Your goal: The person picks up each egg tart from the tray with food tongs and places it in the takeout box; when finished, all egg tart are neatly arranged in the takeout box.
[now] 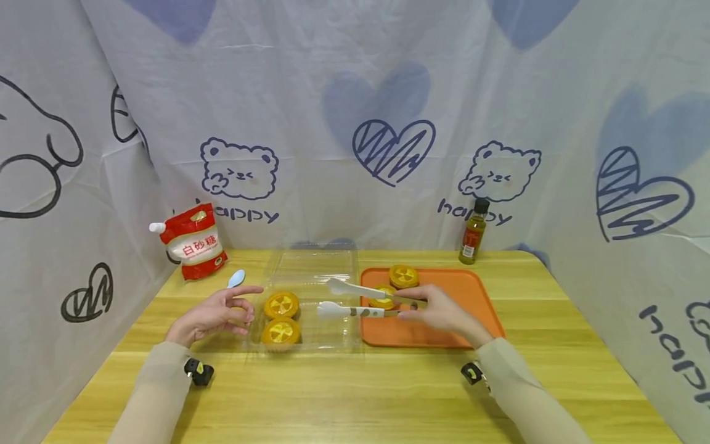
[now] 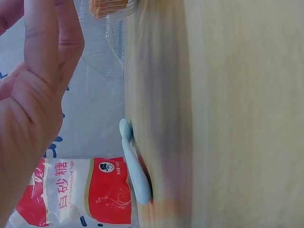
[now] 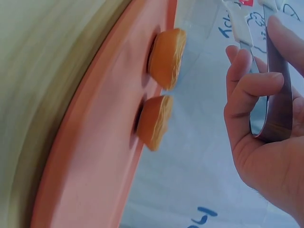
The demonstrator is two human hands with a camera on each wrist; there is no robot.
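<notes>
My right hand (image 1: 438,308) grips a pair of tongs (image 1: 357,290) by their metal handles. Their white tips are apart and point left, over a clear plastic clamshell box (image 1: 333,336) whose lid stands raised at the back. In the right wrist view, fingers and thumb wrap the bent metal end of the tongs (image 3: 280,107). Two yellow-topped tarts (image 1: 280,332) sit at the left of the box. Two more tarts (image 1: 403,276) rest on an orange tray (image 1: 452,299), one partly behind the tongs. My left hand (image 1: 216,314) holds nothing, fingers loosely bent, just left of the box.
Back left on the wooden table (image 1: 344,401) stands a red and white sugar bag (image 1: 196,243) with a white spout. A pale blue spoon (image 1: 236,279) lies near it. Behind the tray is a black-capped bottle (image 1: 471,237). Printed cloth (image 1: 310,92) hangs around the table.
</notes>
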